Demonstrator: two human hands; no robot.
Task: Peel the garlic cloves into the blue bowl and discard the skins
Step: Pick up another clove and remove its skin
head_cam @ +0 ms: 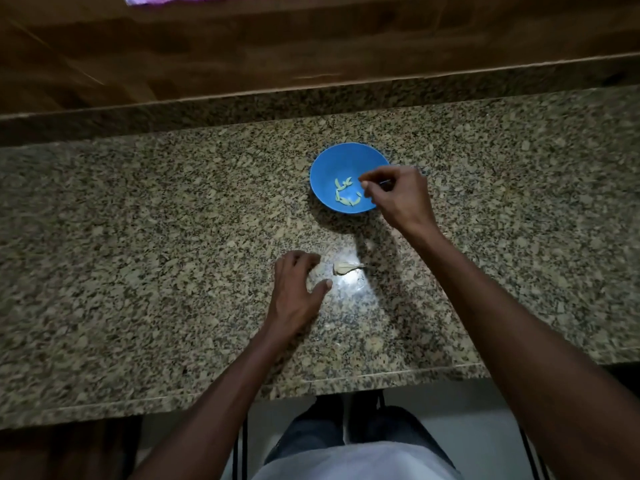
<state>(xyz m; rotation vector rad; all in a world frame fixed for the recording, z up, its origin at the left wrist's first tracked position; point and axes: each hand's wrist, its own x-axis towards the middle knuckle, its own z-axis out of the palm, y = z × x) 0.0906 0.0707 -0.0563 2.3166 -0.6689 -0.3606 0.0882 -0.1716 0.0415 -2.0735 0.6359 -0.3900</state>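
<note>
The fingers (367, 183) of the right hand (398, 195) are seen curled, fingertips drawn toward the thumb over the right rim of the round blue plastic bowl (329, 168); whether anything is pinched between them cannot be told. Just left of and below these fingertips, several small pale peeled garlic cloves (346, 194) are shown lying in a loose ring on the bowl's bottom. The fingers (301, 259) of the left hand (298, 289) are held loosely spread and slightly bent, thumb apart, with nothing gripped. Just right of the left fingertips, a pale unpeeled garlic clove (344, 268) with a thin papery tail is shown lying on the speckled granite surface (173, 237), in a bright patch of light. The bowl stands on the same surface beyond this clove. Behind the surface a brown wooden panel (242, 46) is visible.
</note>
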